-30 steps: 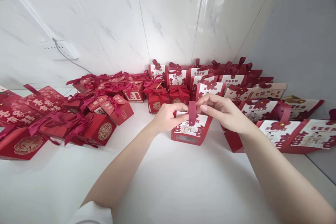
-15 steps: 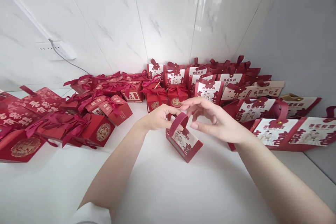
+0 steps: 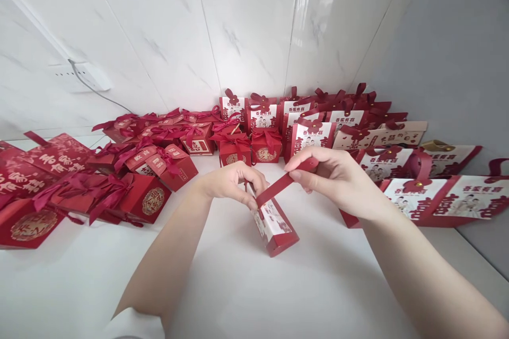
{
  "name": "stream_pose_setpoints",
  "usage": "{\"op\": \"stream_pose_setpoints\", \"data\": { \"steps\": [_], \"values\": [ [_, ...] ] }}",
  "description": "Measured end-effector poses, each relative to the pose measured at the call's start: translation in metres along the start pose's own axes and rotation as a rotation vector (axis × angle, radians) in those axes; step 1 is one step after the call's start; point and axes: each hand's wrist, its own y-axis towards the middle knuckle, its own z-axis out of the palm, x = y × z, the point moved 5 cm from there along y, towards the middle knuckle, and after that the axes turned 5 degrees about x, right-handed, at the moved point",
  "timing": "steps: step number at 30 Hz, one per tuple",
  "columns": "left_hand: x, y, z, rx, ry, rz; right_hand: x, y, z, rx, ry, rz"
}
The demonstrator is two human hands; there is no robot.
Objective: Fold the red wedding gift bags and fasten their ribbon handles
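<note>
A small red and white gift box (image 3: 275, 228) with printed characters rests tilted on the white table, in front of me. My left hand (image 3: 237, 181) is closed on its upper end, thumb and fingers pinching the top edge. A red strap (image 3: 277, 188) runs from the top of the box up to the right. My right hand (image 3: 324, 172) pinches the far end of this strap between thumb and fingers, holding it stretched out straight. The fingers partly hide the top of the box.
Red boxes with ribbon bows (image 3: 149, 198) crowd the left side. Rows of handled gift boxes (image 3: 413, 196) stand at the right and back, against the tiled wall (image 3: 246, 26). A cable (image 3: 95, 86) hangs from a wall socket (image 3: 85, 77) at the back left.
The strap was a curved loop over the box; now it is pulled out straight to the right. My right hand has closed on its end, and the box has turned and tipped.
</note>
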Motion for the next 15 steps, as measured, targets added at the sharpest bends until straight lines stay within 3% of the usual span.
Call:
{"op": "stream_pose_setpoints", "data": {
  "steps": [4, 9, 15],
  "values": [
    [0.000, -0.002, 0.000, 0.052, -0.058, 0.027, -0.003, -0.002, -0.012, 0.107, -0.008, 0.070],
    [0.001, -0.002, -0.004, -0.024, -0.042, 0.001, -0.014, -0.003, -0.017, 0.283, -0.123, 0.209],
    [-0.001, 0.001, -0.003, -0.053, 0.001, -0.008, -0.039, 0.007, 0.008, 0.367, 0.324, 0.354]
  ]
}}
